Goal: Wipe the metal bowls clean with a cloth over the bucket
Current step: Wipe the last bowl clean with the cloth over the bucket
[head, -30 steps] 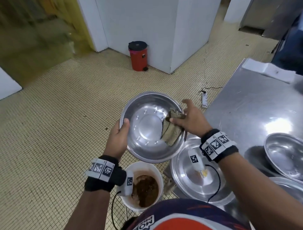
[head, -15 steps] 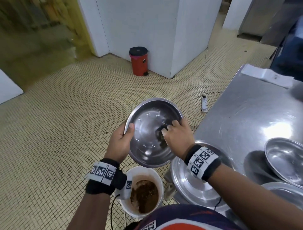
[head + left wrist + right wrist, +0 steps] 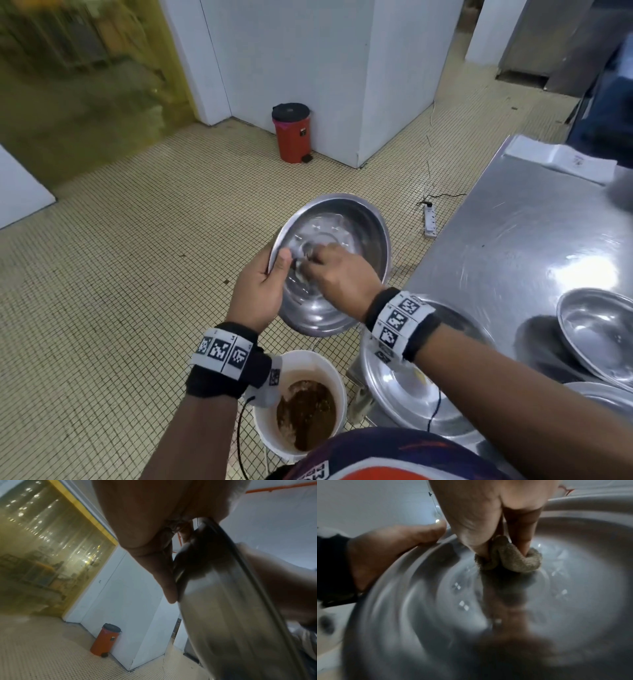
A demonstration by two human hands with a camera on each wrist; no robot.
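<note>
Since 1.0 s ago the right hand (image 3: 339,277), cloth (image 3: 513,559) bunched under its fingertips, has swept from the bowl (image 3: 356,219) wall to its centre; left hand (image 3: 260,291) grips the rim, bowl tilted above the bucket (image 3: 329,363); interior wiping mid-pass, probably nearly done.

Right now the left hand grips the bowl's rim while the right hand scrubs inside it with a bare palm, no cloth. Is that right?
Not quite. The right hand presses a wadded cloth against the bowl's inside, as the right wrist view shows. The left hand does grip the rim.
</note>
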